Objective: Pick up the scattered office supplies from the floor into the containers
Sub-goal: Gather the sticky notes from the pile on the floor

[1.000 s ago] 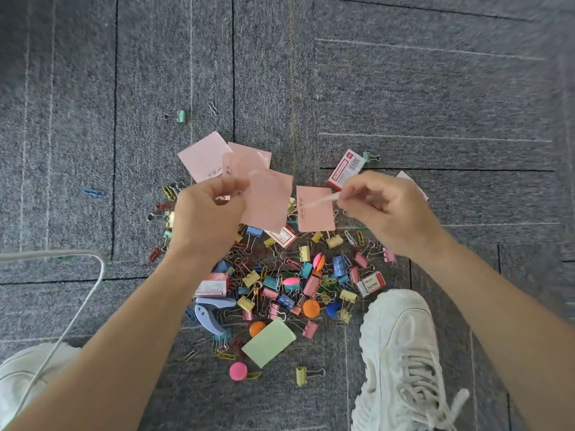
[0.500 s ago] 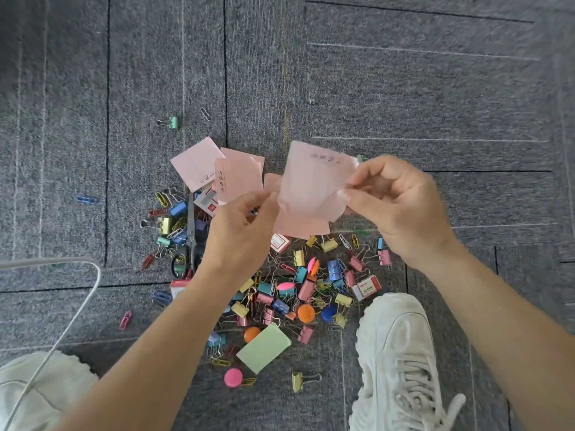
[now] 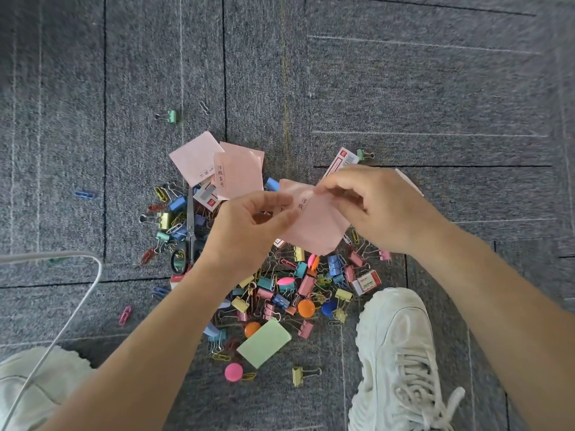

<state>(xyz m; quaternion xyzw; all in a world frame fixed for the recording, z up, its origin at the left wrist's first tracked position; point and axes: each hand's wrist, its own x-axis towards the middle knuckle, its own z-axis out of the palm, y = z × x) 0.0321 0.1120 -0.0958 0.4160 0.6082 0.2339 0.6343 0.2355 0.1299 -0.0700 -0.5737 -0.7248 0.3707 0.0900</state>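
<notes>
Both hands hold pink sticky notes [image 3: 314, 225] above the pile. My left hand [image 3: 249, 228] pinches their left edge and my right hand [image 3: 370, 203] pinches the top right. Under them a heap of coloured binder clips [image 3: 308, 284], paper clips and round magnets lies on the grey carpet. Two more pink notes [image 3: 217, 166] rest on the floor at the pile's upper left. Scissors [image 3: 188, 231] lie at the left of the pile. A green note pad [image 3: 264, 342] sits at the near edge. No container is in view.
My white shoe [image 3: 398, 359] stands right of the pile, another shoe [image 3: 28, 387] at the bottom left. A white cable [image 3: 74, 309] loops across the left. Stray clips [image 3: 169, 116] lie farther out. Small staple boxes [image 3: 367, 281] sit among the clips.
My hands have come together over the pile. The right hand carried its pink note to the one in the left hand, and both now grip the stacked notes lower down.
</notes>
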